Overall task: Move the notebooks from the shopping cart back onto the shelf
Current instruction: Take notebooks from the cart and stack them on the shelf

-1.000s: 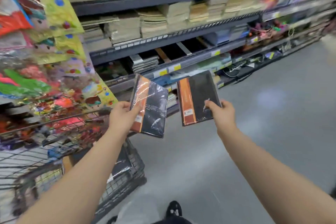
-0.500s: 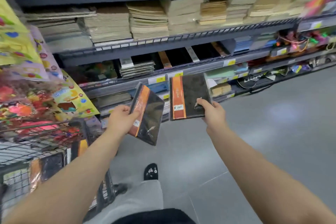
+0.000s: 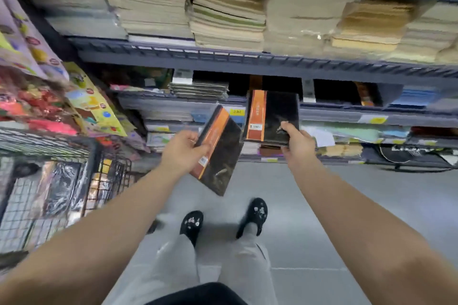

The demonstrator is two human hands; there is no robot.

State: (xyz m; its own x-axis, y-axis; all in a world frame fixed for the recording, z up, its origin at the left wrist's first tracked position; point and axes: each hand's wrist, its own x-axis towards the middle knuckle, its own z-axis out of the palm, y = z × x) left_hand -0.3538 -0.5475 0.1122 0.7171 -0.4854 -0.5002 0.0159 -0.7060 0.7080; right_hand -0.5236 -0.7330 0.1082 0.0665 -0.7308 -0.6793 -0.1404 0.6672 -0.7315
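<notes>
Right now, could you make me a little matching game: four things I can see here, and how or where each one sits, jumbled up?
Things:
1. left notebook
2. right notebook
3. shopping cart
4. beige paper stacks

States or places:
A. piled on the upper shelf
B. wire-sided, at the far left
C. held upright
D. held tilted, one corner pointing down

Pairs: 1-D, 2-C, 3-B, 4-A.
</notes>
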